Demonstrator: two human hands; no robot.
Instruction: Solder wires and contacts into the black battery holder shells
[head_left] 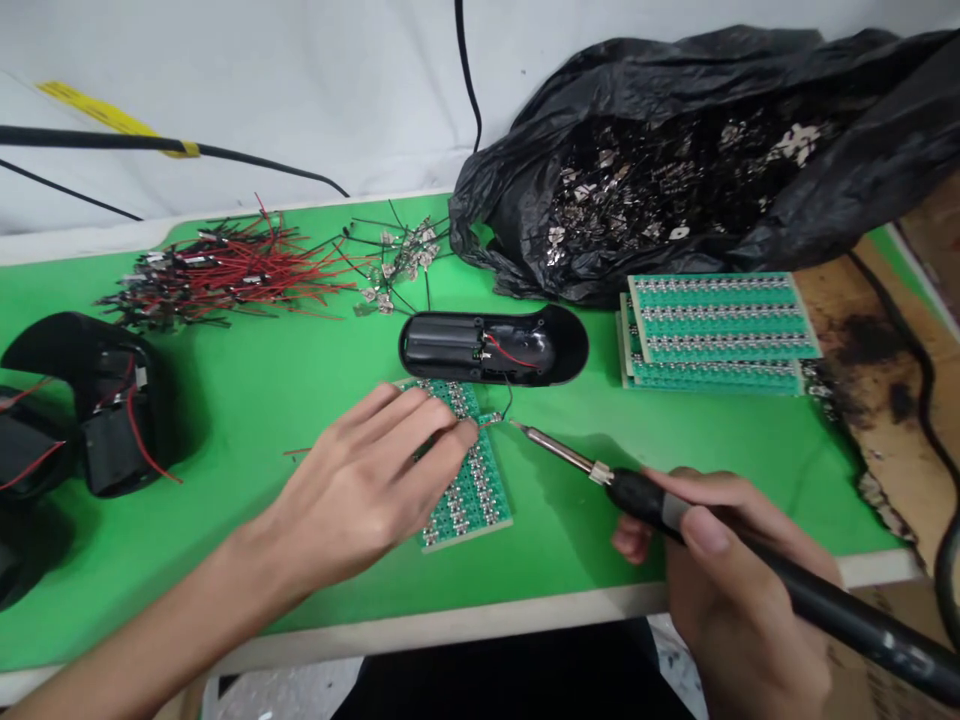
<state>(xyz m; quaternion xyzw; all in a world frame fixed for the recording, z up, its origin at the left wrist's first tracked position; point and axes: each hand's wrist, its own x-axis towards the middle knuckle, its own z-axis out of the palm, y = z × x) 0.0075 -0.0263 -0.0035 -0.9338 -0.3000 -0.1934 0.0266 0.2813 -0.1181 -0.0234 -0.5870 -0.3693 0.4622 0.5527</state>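
My right hand [742,570] is wrapped round the handle of a soldering iron [570,460], its tip pointing left. Close to that tip is a small metal-ended joint [497,417], from which a thin black wire runs up toward the black plastic housing [491,345]. My left hand [375,470] is closed in a pinch over a green circuit board panel [480,490], with a red wire [484,424] coming out at the fingertips. Its other end seems to show left of the hand. The housing lies open, with a red wire inside. The fingers partly cover the panel.
Stacked circuit board panels [724,320] lie at right, beside a scorched wooden patch [862,340]. Behind stands a black plastic bag [517,180] of small metal parts. Red and black wires [240,270] are heaped at back left; more black housings [120,430] sit at left.
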